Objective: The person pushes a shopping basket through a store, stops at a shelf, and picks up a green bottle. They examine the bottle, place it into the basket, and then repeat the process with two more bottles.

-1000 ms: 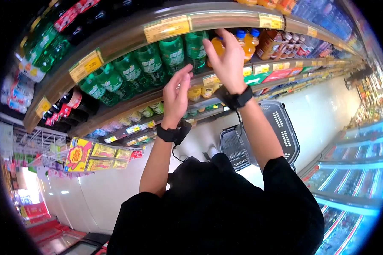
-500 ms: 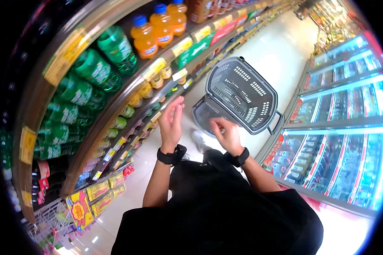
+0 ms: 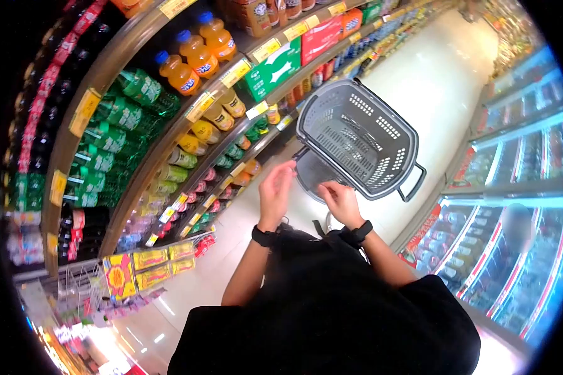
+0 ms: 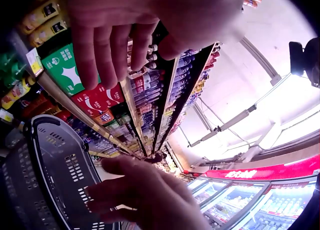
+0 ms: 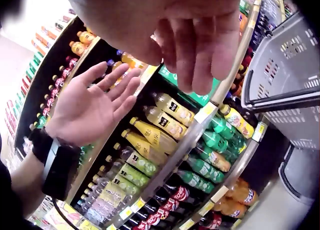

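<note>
In the head view my left hand (image 3: 275, 197) is held out in front of my body with its fingers extended and nothing in them. Beside it, my right hand (image 3: 342, 205) hangs with loosely bent fingers, also holding nothing. Just beyond both hands stands a grey shopping basket (image 3: 409, 134) with slotted sides and nothing visible inside. The right wrist view shows the left palm (image 5: 82, 110) turned up, fingers spread, near the shelves. Above it in that view, the right fingers (image 5: 202, 65) droop downward. Both wrists carry black straps.
Drink shelves line the left: green bottles (image 3: 109, 137), orange soda bottles (image 3: 197, 56) and a green carton (image 3: 274, 72). Candy boxes (image 3: 150, 269) hang on a rack at the lower left. Lit glass-door coolers (image 3: 494, 250) run along the right, with pale floor (image 3: 428, 81) between.
Both hands have come down from the green and orange bottles to in front of my body. The view has turned right, bringing the basket nearer the middle. Neither hand took anything.
</note>
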Action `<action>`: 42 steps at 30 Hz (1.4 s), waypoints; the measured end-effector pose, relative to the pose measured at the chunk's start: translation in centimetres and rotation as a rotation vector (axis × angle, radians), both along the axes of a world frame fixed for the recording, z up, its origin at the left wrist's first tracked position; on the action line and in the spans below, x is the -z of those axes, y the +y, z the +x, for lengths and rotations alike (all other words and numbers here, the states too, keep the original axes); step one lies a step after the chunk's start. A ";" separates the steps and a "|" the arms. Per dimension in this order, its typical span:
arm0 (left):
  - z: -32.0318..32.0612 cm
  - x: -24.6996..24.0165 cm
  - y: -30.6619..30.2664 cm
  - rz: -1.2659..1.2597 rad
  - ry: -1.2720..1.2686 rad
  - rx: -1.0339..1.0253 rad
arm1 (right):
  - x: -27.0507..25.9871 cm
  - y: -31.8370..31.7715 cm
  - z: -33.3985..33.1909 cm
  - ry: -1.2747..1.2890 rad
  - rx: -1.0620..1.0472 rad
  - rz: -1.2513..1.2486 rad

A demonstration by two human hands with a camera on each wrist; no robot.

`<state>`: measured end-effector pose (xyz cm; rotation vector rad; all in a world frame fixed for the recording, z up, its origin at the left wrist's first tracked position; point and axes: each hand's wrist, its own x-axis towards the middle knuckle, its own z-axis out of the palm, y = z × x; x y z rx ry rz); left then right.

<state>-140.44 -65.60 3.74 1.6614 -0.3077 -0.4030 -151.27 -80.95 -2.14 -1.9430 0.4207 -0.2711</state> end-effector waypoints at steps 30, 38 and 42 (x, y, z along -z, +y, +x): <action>-12.6 -0.4 2.5 0.199 0.037 -0.417 | 29.3 -6.5 2.0 0.247 0.946 1.599; -12.1 0.0 3.0 0.208 0.009 -0.380 | 28.1 -9.3 0.3 0.256 1.151 1.347; -12.0 0.2 3.0 0.186 0.027 -0.407 | 27.3 -11.1 -0.8 0.209 1.225 1.298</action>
